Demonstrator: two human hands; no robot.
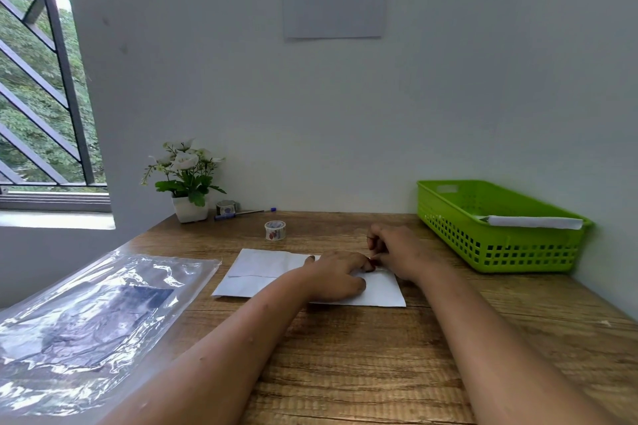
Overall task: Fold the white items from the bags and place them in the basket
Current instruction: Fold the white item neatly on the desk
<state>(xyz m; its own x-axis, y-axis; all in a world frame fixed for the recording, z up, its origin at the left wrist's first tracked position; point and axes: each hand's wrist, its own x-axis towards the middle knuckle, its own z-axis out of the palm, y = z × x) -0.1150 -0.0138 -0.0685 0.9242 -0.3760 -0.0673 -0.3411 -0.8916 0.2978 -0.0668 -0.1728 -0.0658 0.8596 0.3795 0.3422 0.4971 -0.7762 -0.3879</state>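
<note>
A white folded sheet (257,272) lies flat on the wooden table (345,355) in the middle. My left hand (336,274) presses down on the sheet's right half with fingers spread. My right hand (397,252) sits at the sheet's far right edge, fingers curled and pinching something small there; what it pinches is hidden. A green plastic basket (497,248) stands at the right by the wall, with one folded white item (535,221) lying in it. Clear plastic bags (86,321) lie at the left, one holding dark contents.
A tape roll (275,229) stands just beyond the sheet. A potted white flower (188,183), a second small roll (226,208) and a blue pen (243,214) sit by the back wall. A window is at left.
</note>
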